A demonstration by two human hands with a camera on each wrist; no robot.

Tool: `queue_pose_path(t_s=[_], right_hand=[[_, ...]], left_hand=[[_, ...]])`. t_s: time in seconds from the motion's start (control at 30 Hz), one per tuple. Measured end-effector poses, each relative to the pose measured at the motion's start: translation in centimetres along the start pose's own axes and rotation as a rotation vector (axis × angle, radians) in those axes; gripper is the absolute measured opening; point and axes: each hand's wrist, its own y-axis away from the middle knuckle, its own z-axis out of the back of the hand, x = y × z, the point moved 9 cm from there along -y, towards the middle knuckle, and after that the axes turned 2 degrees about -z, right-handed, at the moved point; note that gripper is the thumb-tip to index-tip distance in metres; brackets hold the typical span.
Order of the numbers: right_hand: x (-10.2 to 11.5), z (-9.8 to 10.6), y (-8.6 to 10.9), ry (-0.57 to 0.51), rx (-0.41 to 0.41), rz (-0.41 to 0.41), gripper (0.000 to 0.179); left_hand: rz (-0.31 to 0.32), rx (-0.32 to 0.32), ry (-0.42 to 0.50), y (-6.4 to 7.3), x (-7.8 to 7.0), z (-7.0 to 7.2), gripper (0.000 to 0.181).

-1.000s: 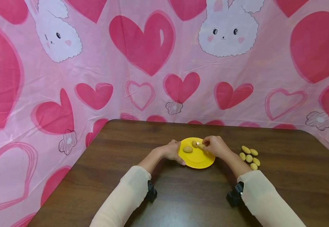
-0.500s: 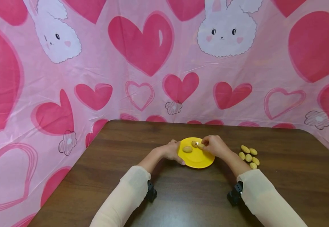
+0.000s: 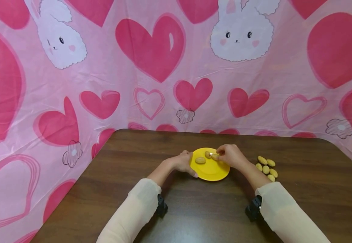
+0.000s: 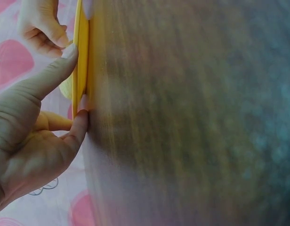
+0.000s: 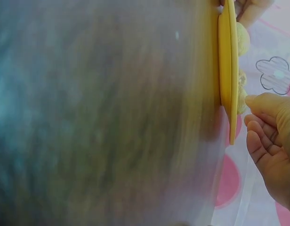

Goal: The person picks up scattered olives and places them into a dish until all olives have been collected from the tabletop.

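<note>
Yellow plate lies flat on the brown wooden surface, position unchanged over the last second. Left hand grips its left rim: thumb on top, fingers curled under the edge. Right hand holds one almond pinched over the plate, still not released. Two almonds already lie on the plate. A cluster of remaining almonds sits on the surface to the right, well apart. Nothing obstructs either hand. Pink heart-and-rabbit cloth forms the backdrop.
</note>
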Motion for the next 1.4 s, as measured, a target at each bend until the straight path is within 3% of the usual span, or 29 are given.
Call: queue_pose_path(t_s=[0.67, 0.8, 1.4], right_hand=[[-1.0, 1.0, 0.6, -0.030, 0.013, 0.002, 0.018], [-1.9, 1.4, 1.0, -0.067, 0.011, -0.036, 0.019], [-6.2, 5.1, 3.9, -0.049, -0.113, -0.026, 0.023]], left_hand=[[0.000, -0.005, 0.002, 0.1, -0.2, 0.2, 0.092], [-0.001, -0.003, -0.004, 0.1, -0.2, 0.1, 0.092], [0.001, 0.003, 0.003, 0.1, -0.1, 0.0, 0.091]])
